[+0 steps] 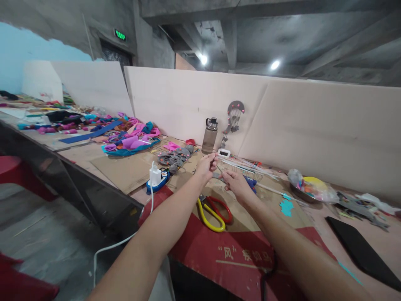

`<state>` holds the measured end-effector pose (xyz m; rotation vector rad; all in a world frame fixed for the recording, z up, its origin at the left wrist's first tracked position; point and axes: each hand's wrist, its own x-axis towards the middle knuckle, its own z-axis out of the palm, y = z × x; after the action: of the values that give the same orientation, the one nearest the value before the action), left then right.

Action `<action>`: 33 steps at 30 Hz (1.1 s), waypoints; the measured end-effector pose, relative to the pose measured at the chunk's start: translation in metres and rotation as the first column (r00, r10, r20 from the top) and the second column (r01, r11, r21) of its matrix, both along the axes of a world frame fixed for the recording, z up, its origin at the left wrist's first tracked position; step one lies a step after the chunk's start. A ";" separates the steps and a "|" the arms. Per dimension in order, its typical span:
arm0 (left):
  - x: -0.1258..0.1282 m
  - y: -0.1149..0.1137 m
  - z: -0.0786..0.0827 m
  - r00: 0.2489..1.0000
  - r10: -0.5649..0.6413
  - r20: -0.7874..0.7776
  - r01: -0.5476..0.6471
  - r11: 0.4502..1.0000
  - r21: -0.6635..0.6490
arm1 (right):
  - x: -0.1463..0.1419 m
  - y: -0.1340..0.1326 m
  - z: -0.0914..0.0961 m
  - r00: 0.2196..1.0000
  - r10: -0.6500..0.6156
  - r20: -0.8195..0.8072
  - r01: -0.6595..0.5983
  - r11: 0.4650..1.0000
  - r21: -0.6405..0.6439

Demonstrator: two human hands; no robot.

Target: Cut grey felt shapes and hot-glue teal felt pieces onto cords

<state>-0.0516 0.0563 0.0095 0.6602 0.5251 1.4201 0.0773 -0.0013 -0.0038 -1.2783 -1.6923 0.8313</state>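
While reaching forward over the bench [386,238], hold up left hand [206,165] with thumb and fingers drawn close; cannot tell a grip from bare fingertips. Hold right hand [235,183] beside it and slightly lower, with bent fingers, touching or just beside a small grey piece [216,175] between both hands; cannot tell a grip from a mere touch. Just beyond right hand, notice a blue tool [251,184]; below both, scissors [216,229] with yellow and red handles on cardboard [257,213]. Farther forward, find a white display [224,153] near a bottle [209,140], and a grey ornament [235,107] against an upright board [172,100]. To the left, see dotted grey pieces [172,158], a white plug [155,175] on a blue power strip [159,184], and heaped coloured cloth [134,142]. To the right, see turquoise scraps [286,206], a bowl [300,195] and a black slab [360,246].
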 end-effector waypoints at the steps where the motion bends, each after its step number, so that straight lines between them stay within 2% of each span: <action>1: -0.001 0.000 0.000 1.000 0.008 -0.009 -0.008 1.000 -0.010 | -0.002 -0.001 -0.003 1.000 -0.005 0.007 0.005 1.000 -0.006; 6: -0.002 -0.001 -0.004 0.991 0.036 -0.126 -0.041 0.998 -0.041 | 0.002 -0.004 -0.012 0.998 -0.022 0.054 0.024 0.999 -0.042; 10: -0.003 0.000 -0.006 0.955 0.108 -0.276 -0.119 0.993 -0.024 | 0.018 -0.002 -0.011 0.982 -0.102 0.156 0.101 0.995 0.010; 15: -0.005 0.006 -0.008 0.924 0.126 -0.362 -0.137 0.991 -0.006 | 0.034 0.004 -0.004 0.928 -0.199 0.314 0.185 0.980 0.075; 19: -0.006 0.014 -0.014 0.850 0.156 -0.503 -0.163 0.986 0.030 | 0.036 0.018 -0.001 0.871 -0.254 0.421 0.224 0.967 0.120; 22: -0.012 0.025 -0.022 0.728 0.198 -0.656 -0.190 0.978 0.085 | 0.037 0.034 0.000 0.819 -0.274 0.504 0.227 0.962 0.153; 26: -0.023 0.039 -0.032 0.476 0.266 -0.838 -0.207 0.960 0.187 | 0.035 0.052 -0.004 0.746 -0.282 0.604 0.225 0.959 0.170; 30: -0.029 0.044 -0.036 0.235 0.282 -0.930 -0.164 0.955 0.248 | 0.032 0.062 -0.013 0.703 -0.258 0.663 0.195 0.966 0.169; 33: -0.031 0.045 -0.035 0.098 0.287 -0.953 -0.135 0.953 0.273 | 0.030 0.066 -0.016 0.693 -0.243 0.679 0.171 0.970 0.172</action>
<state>-0.0829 0.1010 -0.0259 1.7446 1.7049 1.0518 0.1069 0.0650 -0.0200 -1.8202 -2.0636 0.0950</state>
